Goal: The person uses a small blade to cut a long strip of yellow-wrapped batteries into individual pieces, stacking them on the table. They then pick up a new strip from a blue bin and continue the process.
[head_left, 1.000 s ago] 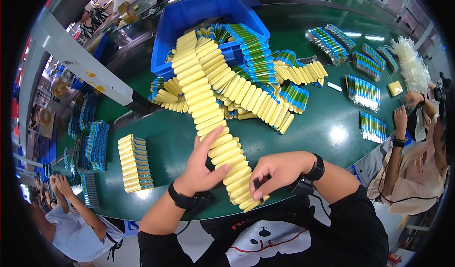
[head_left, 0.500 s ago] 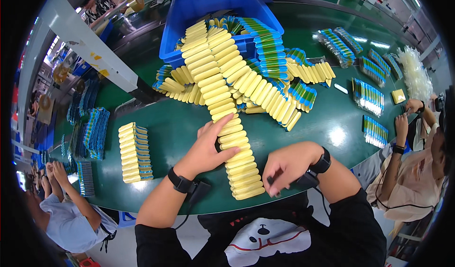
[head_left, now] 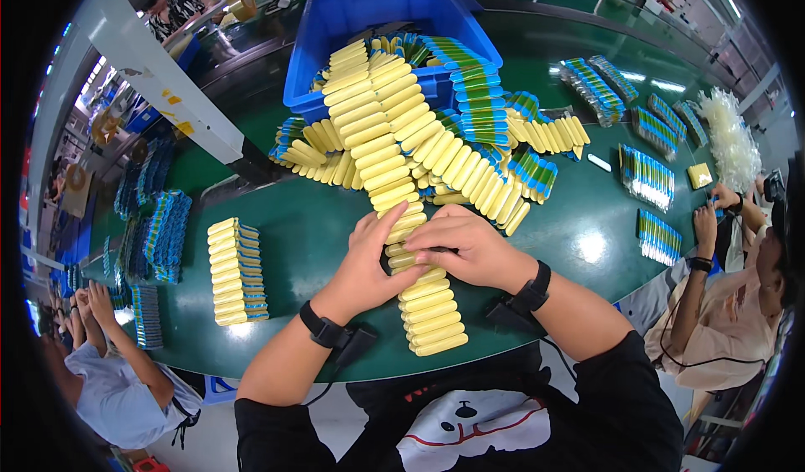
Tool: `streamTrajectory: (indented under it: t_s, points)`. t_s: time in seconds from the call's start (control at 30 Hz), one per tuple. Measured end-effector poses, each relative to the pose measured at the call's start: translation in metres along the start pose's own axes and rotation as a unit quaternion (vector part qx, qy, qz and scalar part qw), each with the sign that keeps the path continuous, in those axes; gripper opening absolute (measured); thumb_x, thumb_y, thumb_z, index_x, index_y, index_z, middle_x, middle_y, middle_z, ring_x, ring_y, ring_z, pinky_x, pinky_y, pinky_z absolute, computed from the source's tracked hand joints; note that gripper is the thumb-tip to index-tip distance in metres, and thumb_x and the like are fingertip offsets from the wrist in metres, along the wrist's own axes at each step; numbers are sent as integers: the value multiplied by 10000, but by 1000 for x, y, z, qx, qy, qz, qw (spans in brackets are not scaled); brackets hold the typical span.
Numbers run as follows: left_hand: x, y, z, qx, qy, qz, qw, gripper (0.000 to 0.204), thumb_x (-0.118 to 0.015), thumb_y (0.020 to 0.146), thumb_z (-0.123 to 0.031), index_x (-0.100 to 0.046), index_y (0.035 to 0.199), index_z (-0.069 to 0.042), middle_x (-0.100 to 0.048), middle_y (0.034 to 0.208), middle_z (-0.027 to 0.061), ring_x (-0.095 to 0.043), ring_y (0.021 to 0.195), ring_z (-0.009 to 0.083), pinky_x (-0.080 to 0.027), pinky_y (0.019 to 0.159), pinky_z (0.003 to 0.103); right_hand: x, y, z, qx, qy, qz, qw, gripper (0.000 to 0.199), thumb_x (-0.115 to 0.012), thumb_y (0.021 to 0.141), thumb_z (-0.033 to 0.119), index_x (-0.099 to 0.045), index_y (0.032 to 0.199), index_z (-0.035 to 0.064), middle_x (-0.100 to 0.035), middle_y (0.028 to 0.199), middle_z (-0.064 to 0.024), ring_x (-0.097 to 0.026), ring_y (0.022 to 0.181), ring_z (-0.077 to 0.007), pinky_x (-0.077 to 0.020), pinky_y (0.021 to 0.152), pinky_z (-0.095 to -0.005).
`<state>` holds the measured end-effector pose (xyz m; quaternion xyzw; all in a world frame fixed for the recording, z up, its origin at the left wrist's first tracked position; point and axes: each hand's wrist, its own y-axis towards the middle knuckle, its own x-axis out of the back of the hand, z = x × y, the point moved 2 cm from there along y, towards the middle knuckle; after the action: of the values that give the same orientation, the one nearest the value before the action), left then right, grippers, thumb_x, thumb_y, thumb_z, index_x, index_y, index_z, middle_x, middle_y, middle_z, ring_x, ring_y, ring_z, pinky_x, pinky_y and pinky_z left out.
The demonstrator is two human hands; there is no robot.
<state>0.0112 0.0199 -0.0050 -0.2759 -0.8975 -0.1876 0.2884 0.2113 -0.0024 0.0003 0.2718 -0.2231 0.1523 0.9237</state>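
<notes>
A long strip of joined yellow sachets (head_left: 434, 311), narrow with rounded ends, runs toward me down the green table. My left hand (head_left: 362, 258) rests on this strip from the left, thumb and fingers spread over its top. From the right, my right hand (head_left: 474, 250) reaches over the same strip, its fingers pinched on a small dark object (head_left: 443, 250) whose kind I cannot make out. Both hands' fingertips are close together and cover part of the strip. Beyond them, the strip joins a pile of yellow sachets (head_left: 482, 177) with blue-and-green backs.
A blue bin (head_left: 306, 61) stands behind the pile. To the left lies a folded sachet stack (head_left: 228, 271); a metal post (head_left: 168, 78) rises beyond it. Bundled sachets (head_left: 650, 177) and a small white piece (head_left: 599, 163) lie at right. Co-workers sit at both sides.
My right hand has moved left and away from me, from beside the strip's near end onto the strip next to my left hand. My left hand has stayed almost in place.
</notes>
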Motion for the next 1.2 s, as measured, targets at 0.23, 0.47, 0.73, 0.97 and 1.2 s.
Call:
streamTrajectory:
  t_s: [0.23,0.47,0.73,0.97,1.2]
  points:
    - [-1,0,1,1,-15,1,1000,877,-827,769,-251,-388,1502,-54,-558,1350,165,-434,1286,368,-300,1128,471,11,-3,-2,-7,-32,0,999,164,-740,867,95,-744,1031,97,-733,1056,-7,-624,931,-227,-475,868,-346]
    - [2,-2,-3,16,-89,-18,996,866,-817,776,-239,-390,1503,-40,-558,1360,168,-430,1292,371,-270,1142,469,29,-13,5,-59,79,-76,992,81,-703,902,62,-708,979,41,-681,1018,-75,-635,969,-220,-494,849,-336]
    - [-6,-27,-46,-150,19,85,985,900,-771,802,-365,-355,1529,-37,-472,1486,167,-349,1362,403,-219,1132,493,29,-24,15,-124,270,91,950,127,-684,958,133,-696,1002,16,-694,916,-37,-609,841,-95,-486,796,-267]
    - [9,-14,-18,-83,-117,-44,989,763,-727,837,-229,-398,1489,-8,-508,1412,197,-414,1304,373,-281,1137,461,22,-35,27,-218,380,384,812,148,-675,967,117,-710,1008,-21,-737,889,-56,-674,798,-95,-529,729,-248]
    - [1,-6,-7,10,-2,-13,1000,717,-746,849,-263,-446,1472,-69,-559,1381,146,-439,1296,336,-269,1132,449,13,-34,31,-264,355,423,791,208,-669,969,212,-709,970,8,-715,799,-29,-633,664,-87,-512,604,-239]
